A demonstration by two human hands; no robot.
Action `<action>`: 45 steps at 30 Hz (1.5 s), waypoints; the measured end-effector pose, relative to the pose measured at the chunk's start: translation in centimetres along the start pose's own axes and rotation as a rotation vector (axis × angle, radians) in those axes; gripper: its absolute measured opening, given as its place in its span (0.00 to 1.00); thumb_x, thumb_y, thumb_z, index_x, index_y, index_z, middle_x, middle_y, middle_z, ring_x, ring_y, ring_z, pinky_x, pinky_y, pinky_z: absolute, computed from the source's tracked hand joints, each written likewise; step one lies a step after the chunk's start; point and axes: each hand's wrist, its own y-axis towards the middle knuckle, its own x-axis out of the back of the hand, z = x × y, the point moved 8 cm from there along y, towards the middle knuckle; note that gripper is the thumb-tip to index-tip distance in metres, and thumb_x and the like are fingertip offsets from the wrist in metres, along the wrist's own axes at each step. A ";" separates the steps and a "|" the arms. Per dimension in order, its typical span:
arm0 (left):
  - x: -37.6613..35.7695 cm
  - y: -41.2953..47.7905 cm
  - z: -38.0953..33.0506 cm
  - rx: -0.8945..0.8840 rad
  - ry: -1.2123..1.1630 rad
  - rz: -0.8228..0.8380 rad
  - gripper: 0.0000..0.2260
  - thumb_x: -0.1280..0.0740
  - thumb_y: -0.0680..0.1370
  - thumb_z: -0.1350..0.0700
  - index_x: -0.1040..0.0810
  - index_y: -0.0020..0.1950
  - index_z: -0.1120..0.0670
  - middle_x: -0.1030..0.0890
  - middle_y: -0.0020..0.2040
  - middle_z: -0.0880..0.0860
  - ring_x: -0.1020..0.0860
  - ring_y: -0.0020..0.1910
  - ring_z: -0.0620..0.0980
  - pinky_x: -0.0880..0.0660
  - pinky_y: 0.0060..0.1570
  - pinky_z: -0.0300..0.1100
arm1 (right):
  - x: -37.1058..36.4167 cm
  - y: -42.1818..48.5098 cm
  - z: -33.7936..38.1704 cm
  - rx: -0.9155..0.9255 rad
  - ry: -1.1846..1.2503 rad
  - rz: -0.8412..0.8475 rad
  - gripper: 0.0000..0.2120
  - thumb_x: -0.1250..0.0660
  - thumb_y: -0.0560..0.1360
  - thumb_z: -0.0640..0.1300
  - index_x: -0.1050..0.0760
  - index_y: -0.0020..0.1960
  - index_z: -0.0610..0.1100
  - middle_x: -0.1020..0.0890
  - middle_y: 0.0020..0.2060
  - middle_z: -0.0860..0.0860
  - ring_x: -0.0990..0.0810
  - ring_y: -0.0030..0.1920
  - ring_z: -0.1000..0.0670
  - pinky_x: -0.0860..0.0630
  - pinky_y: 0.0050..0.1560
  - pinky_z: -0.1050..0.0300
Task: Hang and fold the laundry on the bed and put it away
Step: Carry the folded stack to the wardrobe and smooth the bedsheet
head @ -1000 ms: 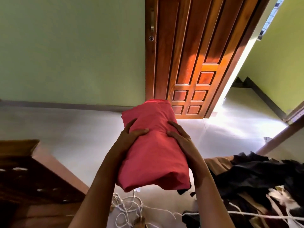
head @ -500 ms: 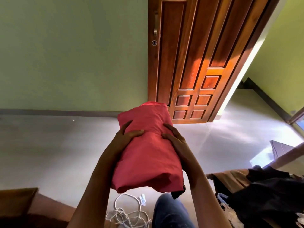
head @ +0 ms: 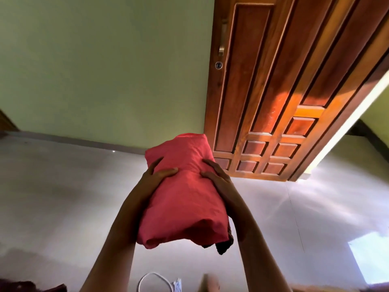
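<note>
A person's two bare arms and hands.
The bare left hand (head: 156, 177) and bare right hand (head: 219, 179) continue into a slim, uncovered left forearm (head: 117, 239) and right forearm (head: 259, 249).

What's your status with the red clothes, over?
Left hand and right hand both grip folded red cloth bundle. Held in the air. Brown panelled wooden door ahead.

Visible: 1 left hand (head: 156, 176), 1 right hand (head: 219, 178), 1 red bundle (head: 185, 207), 1 door (head: 263, 91).
</note>
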 end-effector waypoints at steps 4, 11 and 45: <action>-1.5 3.9 -2.5 -0.007 -0.057 -0.068 0.40 0.28 0.61 0.42 0.37 0.72 0.42 0.27 0.64 0.49 0.25 0.57 0.51 0.28 0.54 0.45 | 1.9 5.8 2.5 0.026 -0.022 0.069 0.19 0.34 0.75 0.45 0.27 0.62 0.61 0.31 0.67 0.53 0.29 0.63 0.49 0.31 0.67 0.49; -2.7 7.3 -3.2 0.019 -0.116 -0.175 0.33 0.28 0.70 0.47 0.37 0.72 0.43 0.28 0.64 0.50 0.25 0.57 0.52 0.29 0.54 0.44 | 3.0 11.6 3.2 0.022 -0.074 0.187 0.21 0.33 0.75 0.44 0.28 0.66 0.56 0.32 0.69 0.50 0.30 0.65 0.48 0.31 0.68 0.49; 16.5 19.8 -6.0 0.029 -0.144 -0.491 0.35 0.27 0.65 0.41 0.34 0.70 0.39 0.30 0.66 0.50 0.26 0.58 0.51 0.29 0.53 0.45 | -16.9 30.0 7.9 0.076 -0.101 0.509 0.20 0.35 0.76 0.42 0.29 0.66 0.56 0.29 0.62 0.55 0.27 0.55 0.58 0.31 0.43 0.76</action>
